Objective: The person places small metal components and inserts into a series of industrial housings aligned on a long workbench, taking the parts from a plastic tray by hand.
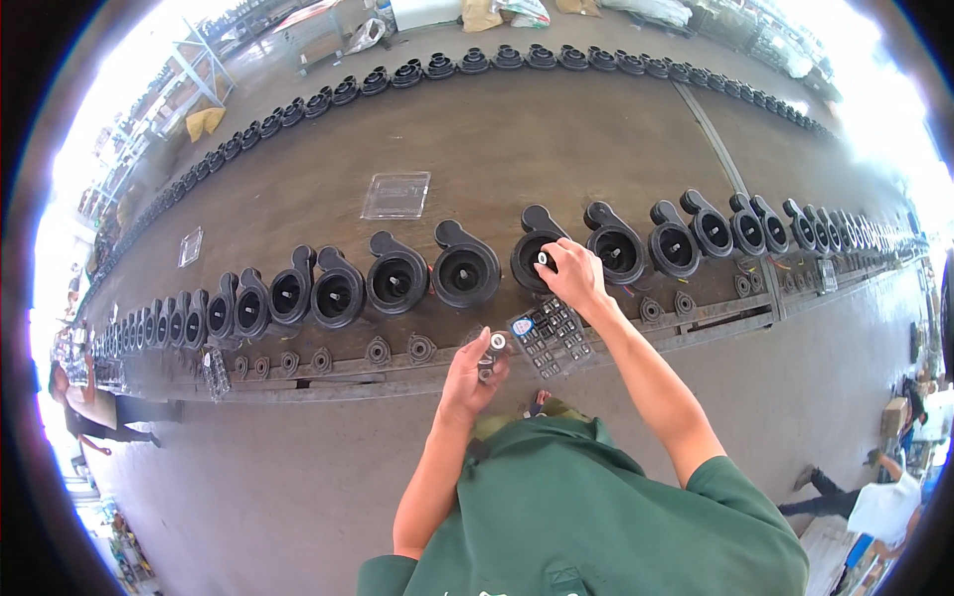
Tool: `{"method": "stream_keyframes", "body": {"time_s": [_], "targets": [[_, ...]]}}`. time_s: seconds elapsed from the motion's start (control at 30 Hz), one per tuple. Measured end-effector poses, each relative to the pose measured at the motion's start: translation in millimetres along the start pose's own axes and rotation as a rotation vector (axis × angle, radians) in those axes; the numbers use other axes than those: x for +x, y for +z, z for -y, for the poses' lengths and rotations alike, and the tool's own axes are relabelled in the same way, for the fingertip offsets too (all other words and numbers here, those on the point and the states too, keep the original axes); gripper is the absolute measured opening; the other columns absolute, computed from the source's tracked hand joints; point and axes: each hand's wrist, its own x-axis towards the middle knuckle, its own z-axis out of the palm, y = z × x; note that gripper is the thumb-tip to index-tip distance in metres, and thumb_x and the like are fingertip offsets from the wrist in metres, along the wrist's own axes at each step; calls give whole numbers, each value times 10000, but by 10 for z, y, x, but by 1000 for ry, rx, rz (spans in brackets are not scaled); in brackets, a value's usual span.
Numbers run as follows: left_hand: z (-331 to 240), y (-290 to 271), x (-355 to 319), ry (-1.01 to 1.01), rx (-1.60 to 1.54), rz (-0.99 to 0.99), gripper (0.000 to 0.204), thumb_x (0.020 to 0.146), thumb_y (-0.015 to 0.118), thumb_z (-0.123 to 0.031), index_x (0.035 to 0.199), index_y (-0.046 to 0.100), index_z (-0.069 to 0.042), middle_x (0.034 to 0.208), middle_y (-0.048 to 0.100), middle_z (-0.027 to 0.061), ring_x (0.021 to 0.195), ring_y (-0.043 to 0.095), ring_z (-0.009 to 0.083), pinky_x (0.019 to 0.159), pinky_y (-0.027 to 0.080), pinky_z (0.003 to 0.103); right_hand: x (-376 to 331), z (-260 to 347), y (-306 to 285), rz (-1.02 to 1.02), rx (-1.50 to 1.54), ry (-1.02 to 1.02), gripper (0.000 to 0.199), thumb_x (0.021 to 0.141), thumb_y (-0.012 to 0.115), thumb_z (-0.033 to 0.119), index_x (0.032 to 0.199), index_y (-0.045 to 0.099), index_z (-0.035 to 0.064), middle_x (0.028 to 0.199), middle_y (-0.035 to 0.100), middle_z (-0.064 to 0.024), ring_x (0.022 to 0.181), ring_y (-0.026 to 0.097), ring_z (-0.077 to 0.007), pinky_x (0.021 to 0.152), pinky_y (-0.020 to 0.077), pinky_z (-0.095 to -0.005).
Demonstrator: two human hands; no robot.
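My right hand [576,274] pinches a small dark cylindrical part [543,258] with a pale centre. It is held over the round opening of a black blower housing [523,263], and my fingers cover part of that opening. Closer to my body, my left hand [465,379] is closed around several small ring-ended cylindrical parts [498,342]; one shows a white ring with a dark hole. Just right of that hand lies a clear tray [566,360] of small dark and metallic parts, with a blue-and-white label.
A long row of blower housings [467,266] with metal shafts inside curves along the work surface. Flat round parts [378,350] lie along its near edge. A clear plastic tray [396,196] lies beyond, before another housing row [507,60]. Other people [884,509] are at both sides.
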Motion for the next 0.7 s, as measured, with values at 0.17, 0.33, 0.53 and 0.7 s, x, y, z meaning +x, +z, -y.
{"method": "stream_keyframes", "body": {"time_s": [0.17, 0.33, 0.53, 0.7], "targets": [[-31, 112, -13, 13, -18, 14, 397, 1067, 544, -340, 1141, 633, 40, 923, 659, 102, 631, 515, 102, 463, 367, 209, 63, 35, -73, 43, 79, 190, 283, 849, 751, 284, 1034, 729, 71, 897, 733, -152, 865, 716, -360, 770, 571, -459], [-57, 150, -30, 25, -43, 28, 405, 1070, 534, -351, 1139, 617, 39, 926, 652, 99, 638, 512, 98, 467, 363, 208, 54, 30, -64, 39, 134, 227, 283, 859, 755, 308, 978, 752, 51, 843, 738, -196, 838, 726, -376, 781, 576, -453], [-128, 174, -136, 17, -85, 15, 413, 1076, 518, -367, 1137, 610, 31, 928, 640, 97, 631, 492, 95, 469, 351, 209, 48, 44, -101, 13, 258, 332, 279, 814, 793, 243, 957, 757, 7, 820, 757, -159, 776, 750, -295, 761, 582, -362], [-261, 29, -167, -42, -107, 104, 417, 1073, 523, -371, 1143, 634, 25, 944, 653, 90, 623, 502, 90, 486, 351, 211, -68, 473, -232, -1, 253, 257, 294, 816, 812, 233, 1020, 751, 30, 803, 740, -115, 727, 719, -239, 701, 566, -352]]}}
